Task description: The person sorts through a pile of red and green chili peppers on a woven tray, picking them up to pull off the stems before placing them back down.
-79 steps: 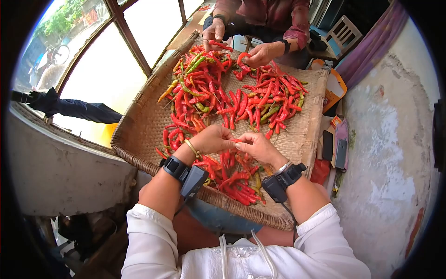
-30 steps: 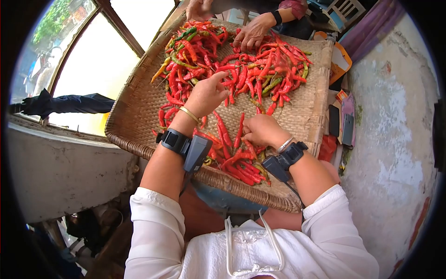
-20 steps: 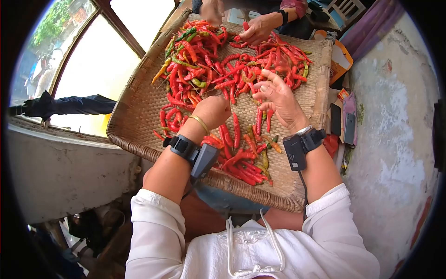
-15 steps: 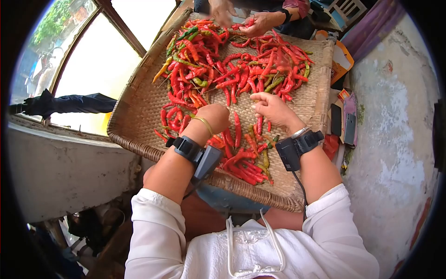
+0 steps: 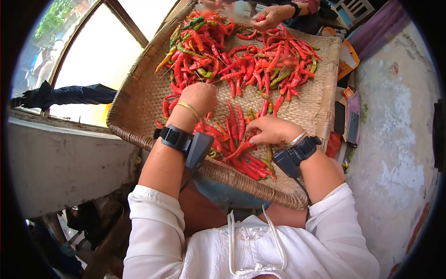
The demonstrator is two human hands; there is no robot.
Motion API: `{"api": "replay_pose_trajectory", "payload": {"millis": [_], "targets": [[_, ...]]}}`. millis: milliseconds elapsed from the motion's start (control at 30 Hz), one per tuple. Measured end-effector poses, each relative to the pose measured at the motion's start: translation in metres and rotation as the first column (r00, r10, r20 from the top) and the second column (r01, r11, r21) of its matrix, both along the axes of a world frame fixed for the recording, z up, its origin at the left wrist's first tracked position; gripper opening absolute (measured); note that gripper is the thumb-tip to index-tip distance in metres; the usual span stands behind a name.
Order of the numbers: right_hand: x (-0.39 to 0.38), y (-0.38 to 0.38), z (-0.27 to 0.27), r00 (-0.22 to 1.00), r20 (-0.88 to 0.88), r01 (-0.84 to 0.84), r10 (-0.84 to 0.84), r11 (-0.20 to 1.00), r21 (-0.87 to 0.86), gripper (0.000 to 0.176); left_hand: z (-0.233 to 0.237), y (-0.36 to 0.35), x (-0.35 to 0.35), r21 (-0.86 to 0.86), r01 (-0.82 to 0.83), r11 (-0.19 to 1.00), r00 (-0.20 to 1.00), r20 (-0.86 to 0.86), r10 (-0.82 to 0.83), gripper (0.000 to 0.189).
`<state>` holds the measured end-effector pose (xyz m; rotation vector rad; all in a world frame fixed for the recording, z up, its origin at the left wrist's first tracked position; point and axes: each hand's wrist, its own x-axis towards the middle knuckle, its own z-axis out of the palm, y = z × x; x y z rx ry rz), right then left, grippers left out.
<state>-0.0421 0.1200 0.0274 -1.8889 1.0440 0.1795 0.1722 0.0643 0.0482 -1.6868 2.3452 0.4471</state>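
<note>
Red chili peppers (image 5: pixel 246 65), with some green and orange ones among them, lie in a large woven tray (image 5: pixel 320 83). My left hand (image 5: pixel 200 97) is closed over the lower left edge of the main heap; its fingertips and anything in them are hidden. My right hand (image 5: pixel 272 130), fingers bent together, touches the smaller group of peppers (image 5: pixel 246 162) near the tray's front rim. Its thumb and fingers are around the end of a red pepper.
Across the tray, another person's hand (image 5: pixel 274 17) holds a bit of red pepper. A dark folded umbrella (image 5: pixel 83 94) lies by the window at left. Phones (image 5: pixel 353 128) and boxes stand beside the tray at right, near a wall (image 5: pixel 395 116).
My left hand has moved up and left towards the main heap. My right hand has come down to the nearer peppers. The other person's hands have shifted.
</note>
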Motion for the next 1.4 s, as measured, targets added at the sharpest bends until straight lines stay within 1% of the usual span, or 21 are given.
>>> {"api": "replay_pose_trajectory", "payload": {"millis": [67, 133, 200, 267, 300, 333, 400, 467, 533, 600, 667, 700, 733, 800, 867, 933, 1000, 1033, 1167, 1267, 1400], "targets": [[0.004, 0.005, 0.014, 0.999, 0.04, -0.012, 0.009, 0.997, 0.076, 0.028, -0.011, -0.005, 0.031, -0.16, -0.093, 0.983, 0.995, -0.04, 0.088, 0.021], [0.015, 0.015, 0.016, 0.993, 0.06, -0.119, 0.103, 0.897, 0.425, 0.026, 0.0, -0.004, 0.046, -0.147, -0.167, 0.975, 0.976, 0.112, 0.185, 0.022], [0.024, 0.028, 0.011, 0.983, 0.052, -0.18, 0.177, 0.869, 0.461, 0.026, -0.004, -0.004, 0.063, -0.067, -0.211, 0.975, 0.964, 0.154, 0.219, 0.026], [0.029, 0.039, -0.017, 0.891, 0.185, -0.443, 0.414, 0.881, 0.165, 0.026, -0.015, 0.001, 0.077, -0.272, -0.099, 0.957, 0.981, 0.137, 0.141, 0.027], [0.031, 0.039, -0.011, 0.909, 0.107, -0.416, 0.403, 0.882, 0.221, 0.033, -0.016, -0.002, 0.08, -0.102, -0.115, 0.988, 0.988, 0.094, 0.125, 0.026], [0.031, 0.039, -0.007, 0.909, 0.108, -0.416, 0.401, 0.883, 0.22, 0.033, -0.021, -0.002, 0.081, -0.102, -0.114, 0.988, 0.988, 0.096, 0.123, 0.026], [0.03, 0.035, -0.001, 0.951, 0.059, -0.306, 0.304, 0.951, 0.037, 0.041, -0.029, -0.001, 0.082, 0.06, 0.032, 0.998, 0.999, -0.021, -0.031, 0.033], [0.029, 0.029, 0.001, 0.972, 0.023, -0.233, 0.233, 0.972, -0.021, 0.044, -0.028, 0.0, 0.076, 0.077, 0.055, 0.996, 0.998, -0.023, -0.053, 0.035], [0.026, 0.022, -0.002, 0.987, -0.01, -0.16, 0.16, 0.984, -0.082, 0.047, -0.02, 0.006, 0.067, 0.064, 0.164, 0.984, 0.977, -0.145, -0.154, 0.033], [0.023, 0.017, -0.01, 0.997, 0.014, -0.063, 0.069, 0.962, -0.265, 0.036, -0.016, 0.01, 0.058, 0.045, 0.172, 0.984, 0.982, -0.086, -0.167, 0.03], [0.021, 0.015, -0.008, 1.0, 0.017, -0.015, 0.021, 0.96, -0.279, 0.035, -0.01, 0.012, 0.051, 0.252, 0.21, 0.945, 0.89, -0.45, -0.078, 0.034], [0.02, 0.013, -0.007, 1.0, 0.002, -0.006, 0.007, 0.942, -0.335, 0.034, -0.011, 0.014, 0.05, 0.309, 0.204, 0.929, 0.859, -0.511, -0.018, 0.029], [0.018, 0.011, -0.006, 1.0, -0.012, 0.001, -0.007, 0.921, -0.391, 0.033, -0.011, 0.014, 0.049, 0.308, 0.2, 0.93, 0.859, -0.511, -0.016, 0.029], [0.016, 0.007, -0.001, 1.0, 0.002, -0.006, 0.008, 0.913, -0.409, 0.029, -0.012, 0.012, 0.048, 0.089, 0.191, 0.978, 0.941, -0.299, -0.156, 0.023], [0.014, 0.003, 0.004, 1.0, 0.002, -0.001, 0.002, 0.936, -0.353, 0.024, -0.023, 0.011, 0.049, 0.075, 0.17, 0.983, 0.946, -0.292, -0.141, 0.022], [0.011, 0.003, -0.001, 0.997, 0.072, 0.036, -0.004, 0.896, -0.442, 0.022, -0.023, 0.011, 0.042, 0.06, 0.152, 0.987, 0.95, -0.286, -0.129, 0.021], [0.01, 0.003, 0.0, 0.998, 0.057, 0.039, -0.017, 0.909, -0.416, 0.022, -0.023, 0.014, 0.025, 0.175, 0.222, 0.959, 0.967, -0.163, -0.194, 0.024], [0.009, 0.003, -0.002, 0.998, 0.059, 0.038, -0.014, 0.907, -0.42, 0.022, -0.025, 0.015, 0.018, 0.166, 0.246, 0.955, 0.967, -0.106, -0.23, 0.025], [0.009, 0.003, 0.0, 0.999, 0.049, 0.003, 0.019, 0.911, -0.413, 0.021, -0.035, 0.018, 0.006, 0.153, 0.377, 0.914, 0.912, -0.237, -0.336, 0.023], [0.005, 0.004, 0.003, 0.997, 0.071, 0.033, -0.006, 0.925, -0.379, 0.021, -0.035, 0.024, 0.001, 0.134, 0.393, 0.91, 0.893, -0.294, -0.342, 0.024], [0.003, 0.003, 0.006, 0.998, 0.063, 0.034, -0.014, 0.941, -0.336, 0.021, -0.031, 0.02, -0.001, 0.185, 0.341, 0.922, 0.927, -0.226, -0.298, 0.024]]}}
